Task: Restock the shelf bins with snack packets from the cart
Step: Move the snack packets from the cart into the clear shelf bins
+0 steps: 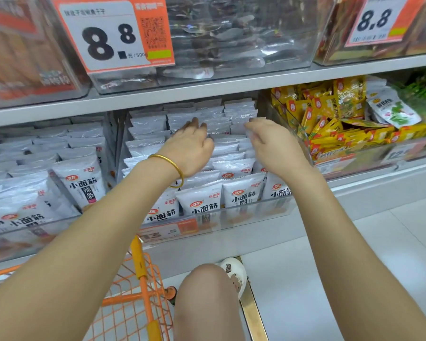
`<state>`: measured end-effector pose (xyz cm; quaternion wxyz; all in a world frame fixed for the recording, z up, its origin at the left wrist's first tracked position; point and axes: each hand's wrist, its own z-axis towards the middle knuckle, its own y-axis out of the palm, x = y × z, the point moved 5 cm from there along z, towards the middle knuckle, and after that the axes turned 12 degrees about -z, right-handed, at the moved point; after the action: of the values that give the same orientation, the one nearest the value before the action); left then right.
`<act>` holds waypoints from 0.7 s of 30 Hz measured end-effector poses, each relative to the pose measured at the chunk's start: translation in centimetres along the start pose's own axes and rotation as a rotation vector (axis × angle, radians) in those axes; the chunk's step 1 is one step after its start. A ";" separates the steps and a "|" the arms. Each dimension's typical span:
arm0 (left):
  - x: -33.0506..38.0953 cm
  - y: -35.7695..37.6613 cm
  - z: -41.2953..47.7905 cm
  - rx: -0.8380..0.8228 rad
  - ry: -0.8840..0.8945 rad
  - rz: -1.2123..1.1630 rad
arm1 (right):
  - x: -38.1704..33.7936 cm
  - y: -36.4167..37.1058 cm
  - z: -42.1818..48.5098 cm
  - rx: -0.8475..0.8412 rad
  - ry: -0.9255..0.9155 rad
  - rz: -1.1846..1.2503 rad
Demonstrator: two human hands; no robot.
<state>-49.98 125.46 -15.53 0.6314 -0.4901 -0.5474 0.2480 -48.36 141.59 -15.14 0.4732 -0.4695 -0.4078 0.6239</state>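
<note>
Head: left hand [192, 146], right hand [268, 143] atop white packets [241, 193], middle bin [251, 216].

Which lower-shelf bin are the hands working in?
The middle bin: the left hand and right hand both reach into it. No hand is in the left bin or the yellow-packet bin.

White snack packets [241, 195] upright in rows in clear shelf bin [268, 211] — orange cart [138, 257] below

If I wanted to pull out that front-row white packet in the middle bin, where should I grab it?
Probably pinch its serrated top edge from above. The white packet stands upright, squeezed between neighbours, and the clear bin wall covers its lower part.
</note>
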 end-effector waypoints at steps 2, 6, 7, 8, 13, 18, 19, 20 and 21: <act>-0.2 0.4 -1.3 -0.027 0.005 0.018 | -0.4 -0.4 -1.4 0.027 0.038 0.071; -0.3 2.1 -3.3 -0.037 -0.005 0.131 | -2.8 0.9 -4.1 0.045 -0.053 0.024; -0.5 2.4 -3.4 -0.038 -0.007 0.149 | -3.4 1.6 -4.5 0.035 -0.088 -0.028; -0.6 2.5 -3.4 -0.039 -0.008 0.153 | -3.8 2.2 -4.7 0.037 -0.107 -0.069; -0.4 2.0 -3.8 0.018 0.020 0.117 | -3.7 2.2 -5.1 0.147 -0.067 -0.027; 2.2 3.3 -4.9 -0.022 0.134 0.122 | -0.4 0.9 -4.5 0.152 0.095 -0.069; 2.3 3.6 -4.8 -0.035 0.135 0.140 | 0.0 1.2 -4.3 0.110 0.088 -0.097; 2.3 3.7 -4.7 -0.043 0.128 0.153 | 0.3 1.5 -4.3 0.073 0.085 -0.130; 2.2 3.7 -4.6 -0.048 0.118 0.156 | 0.6 1.7 -4.3 0.056 0.093 -0.154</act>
<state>-44.26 127.25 -17.49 0.6292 -0.5602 -0.4752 0.2539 -44.60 142.08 -17.80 0.5511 -0.4520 -0.4026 0.5744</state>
